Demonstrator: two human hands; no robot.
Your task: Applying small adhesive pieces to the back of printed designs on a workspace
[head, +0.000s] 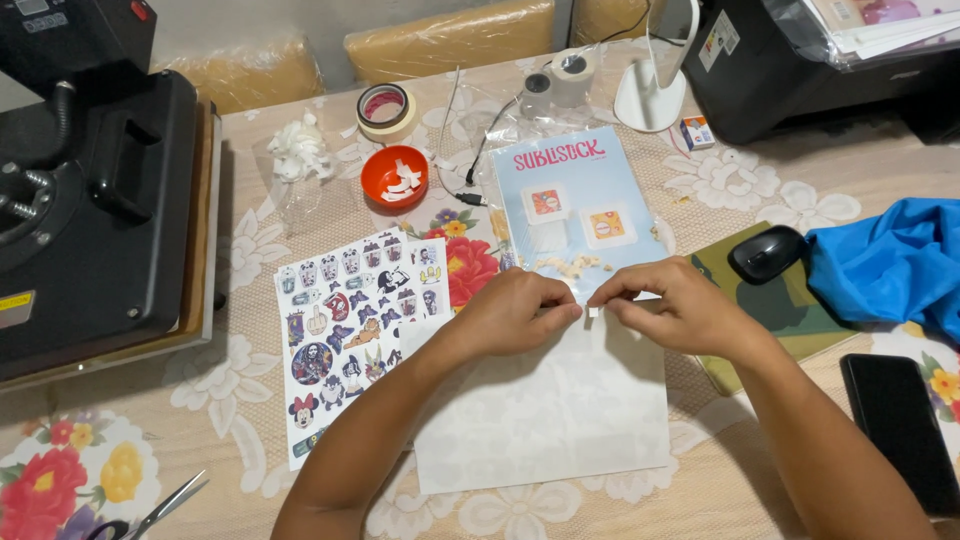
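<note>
A table under a floral cloth carries a black heat press, a sticker sheet, a white sheet, an orange bowl, 1 tape roll, a black mouse, a blue cloth, a phone and scissors
</note>
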